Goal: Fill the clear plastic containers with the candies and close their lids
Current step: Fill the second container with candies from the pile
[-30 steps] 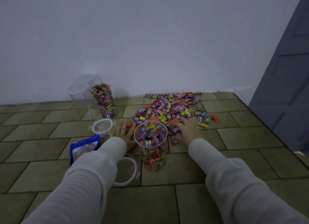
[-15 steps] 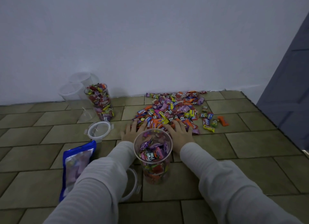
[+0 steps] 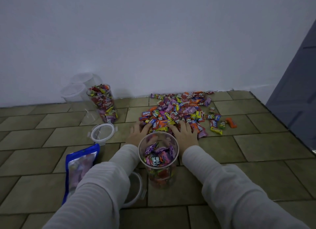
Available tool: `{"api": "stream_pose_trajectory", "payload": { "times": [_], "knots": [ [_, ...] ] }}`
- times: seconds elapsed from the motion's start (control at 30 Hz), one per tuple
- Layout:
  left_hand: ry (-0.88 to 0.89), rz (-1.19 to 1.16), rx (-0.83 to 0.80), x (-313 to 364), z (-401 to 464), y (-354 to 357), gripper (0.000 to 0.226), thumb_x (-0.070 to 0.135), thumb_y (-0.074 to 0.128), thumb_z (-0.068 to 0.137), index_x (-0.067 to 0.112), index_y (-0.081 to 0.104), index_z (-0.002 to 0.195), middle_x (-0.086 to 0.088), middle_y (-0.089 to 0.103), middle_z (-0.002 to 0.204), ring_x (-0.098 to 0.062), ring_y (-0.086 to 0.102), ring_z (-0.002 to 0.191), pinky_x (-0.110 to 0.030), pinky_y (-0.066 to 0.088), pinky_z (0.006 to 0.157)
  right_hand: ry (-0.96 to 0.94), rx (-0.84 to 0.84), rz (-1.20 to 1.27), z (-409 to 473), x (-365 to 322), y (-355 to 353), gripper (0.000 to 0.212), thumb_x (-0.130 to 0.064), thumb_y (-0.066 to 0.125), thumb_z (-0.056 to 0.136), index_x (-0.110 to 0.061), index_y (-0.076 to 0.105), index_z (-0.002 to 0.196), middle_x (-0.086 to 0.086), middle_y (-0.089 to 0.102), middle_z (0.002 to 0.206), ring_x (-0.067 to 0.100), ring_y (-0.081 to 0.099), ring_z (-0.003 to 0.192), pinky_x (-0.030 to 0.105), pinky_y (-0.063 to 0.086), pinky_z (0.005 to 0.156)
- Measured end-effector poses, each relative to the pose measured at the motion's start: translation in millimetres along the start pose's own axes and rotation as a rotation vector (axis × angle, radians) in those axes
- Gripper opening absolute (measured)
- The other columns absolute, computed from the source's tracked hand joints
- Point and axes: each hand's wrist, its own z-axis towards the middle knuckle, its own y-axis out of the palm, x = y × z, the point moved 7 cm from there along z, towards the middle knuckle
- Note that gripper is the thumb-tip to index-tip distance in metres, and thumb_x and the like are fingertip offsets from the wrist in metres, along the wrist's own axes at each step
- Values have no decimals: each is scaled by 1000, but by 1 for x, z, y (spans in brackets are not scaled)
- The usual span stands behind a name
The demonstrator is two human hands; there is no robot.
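Both hands lie palm-down on the near edge of the candy pile [image 3: 181, 112] on the tiled floor [image 3: 256, 151], the left hand [image 3: 139, 133] and right hand [image 3: 183, 133] each with fingers spread and loose over the wrappers, each grip released, clasping nothing. Just in front of them, between the wrists, stands an open clear container [image 3: 159, 158], partly filled with candies. A loose lid [image 3: 103, 132] lies to the left.
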Motion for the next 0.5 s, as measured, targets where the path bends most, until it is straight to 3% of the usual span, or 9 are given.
{"api": "stream_pose_trajectory", "payload": {
  "times": [0.07,0.2,0.37,0.5],
  "knots": [
    [-2,-26,5,1,3,0,61,50,48,91,26,31,144,-16,28,140,-35,33,127,-42,32,107,-19,25,-3,3,-2,-4,58,-57,36,94,-30,29,144,11,34,141,30,32,129,46,32,100],
    [-39,-35,-58,7,7,-2,48,31,46,96,17,35,140,-18,38,136,-35,42,123,-41,40,99,-71,-20,31,9,-9,-6,47,-47,41,96,-22,35,136,11,48,128,31,44,119,41,42,90],
    [-116,-112,-121,13,5,-5,38,26,45,97,10,40,131,-17,38,137,-34,41,126,-41,37,99,-68,-61,113,11,-4,-10,40,-37,48,97,-19,40,132,10,50,126,29,47,116,39,44,88],
    [-141,-175,-86,11,3,-9,34,25,50,95,10,48,126,-16,46,135,-32,44,124,-40,38,98,0,-22,339,7,6,-18,29,-33,43,100,-19,45,126,8,48,121,26,48,113,40,46,89]
  ]
}}
